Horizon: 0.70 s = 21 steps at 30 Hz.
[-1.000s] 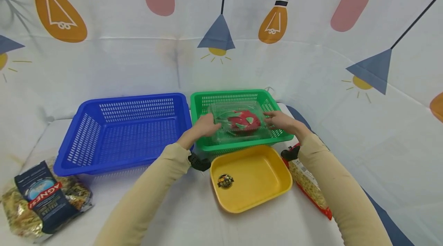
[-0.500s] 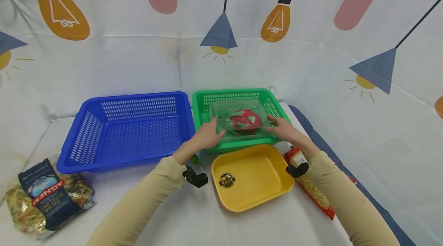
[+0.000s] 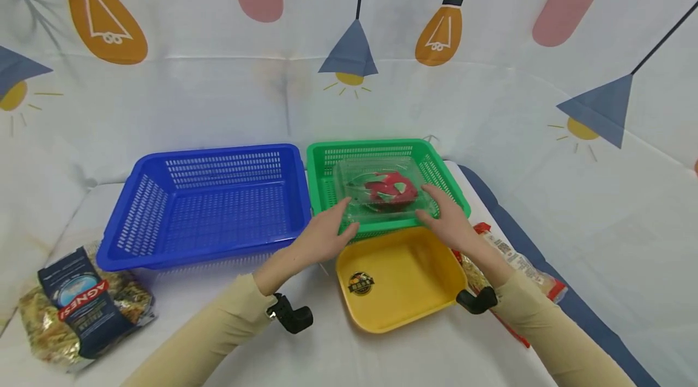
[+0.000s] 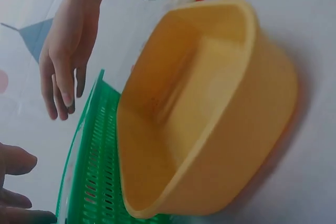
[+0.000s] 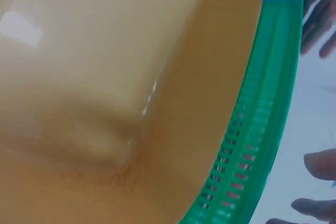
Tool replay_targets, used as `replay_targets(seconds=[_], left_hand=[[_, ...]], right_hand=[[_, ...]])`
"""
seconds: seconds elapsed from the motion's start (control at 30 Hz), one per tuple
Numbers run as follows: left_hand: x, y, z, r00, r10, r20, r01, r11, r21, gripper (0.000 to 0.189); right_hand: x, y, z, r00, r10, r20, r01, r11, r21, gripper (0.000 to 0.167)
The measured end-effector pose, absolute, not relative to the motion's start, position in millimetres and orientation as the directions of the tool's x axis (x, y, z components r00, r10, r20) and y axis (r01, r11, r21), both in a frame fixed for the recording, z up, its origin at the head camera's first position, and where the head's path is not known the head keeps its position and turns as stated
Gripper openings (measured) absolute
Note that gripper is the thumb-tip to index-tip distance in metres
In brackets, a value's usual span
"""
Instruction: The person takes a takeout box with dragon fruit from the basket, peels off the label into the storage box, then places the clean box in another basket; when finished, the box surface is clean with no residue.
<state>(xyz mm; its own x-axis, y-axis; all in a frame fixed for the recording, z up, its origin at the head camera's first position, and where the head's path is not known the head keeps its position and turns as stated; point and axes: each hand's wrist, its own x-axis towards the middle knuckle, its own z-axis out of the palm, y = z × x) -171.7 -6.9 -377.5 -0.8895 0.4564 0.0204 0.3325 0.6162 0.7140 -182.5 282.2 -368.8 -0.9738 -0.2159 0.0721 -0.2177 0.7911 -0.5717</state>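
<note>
A clear plastic box (image 3: 354,170) lies in the green basket (image 3: 327,193), and a red dragon fruit (image 3: 395,193) shows through it. My left hand (image 3: 324,234) hovers over the basket's front left corner, its fingers apart and free of any object. On the other side, my right hand (image 3: 451,223) is held over the front right rim, fingers extended beside the box. In the left wrist view the right hand (image 4: 71,45) hangs loose above the basket. Just in front of the basket is a yellow tub (image 3: 400,290), which fills much of both wrist views.
A blue basket (image 3: 229,205) stands to the left of the green one. A bag of pasta (image 3: 89,308) with a dark label lies at the front left. Red-edged packets (image 3: 518,266) lie at the right, partly under my right arm. A printed cloth (image 3: 218,102) hangs behind.
Both hands have come off the sides of the clear box and drawn back toward me, spreading apart from it. The box with the dragon fruit stays in the green basket.
</note>
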Motion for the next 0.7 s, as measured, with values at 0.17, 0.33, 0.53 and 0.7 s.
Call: replay_targets(seconds=[0.17,0.33,0.53,0.7], left_hand=[[-152.4,-20.2,-379.2,-0.89,0.45,0.075,0.368,0.612,0.7,0.062],[-135.6,-41.9,-384.9,-0.902,0.41,0.135,0.391,0.642,0.66,0.058],[-119.0,-69.6,-394.2,-0.916,0.342,0.21,0.396,0.692,0.604,0.057],[-102.0,-93.5,-397.3,-0.939,0.283,0.194,0.342,0.733,0.588,0.058]], right_hand=[[-167.7,273.3,-371.0,-0.967,-0.219,0.133,-0.255,0.772,-0.582,0.06],[-153.0,264.8,-375.9,-0.954,-0.241,0.18,-0.301,0.755,-0.583,0.059],[-134.3,253.7,-380.7,-0.944,-0.265,0.198,-0.331,0.745,-0.578,0.058],[-122.1,246.1,-383.6,-0.94,-0.274,0.204,-0.342,0.751,-0.565,0.057]])
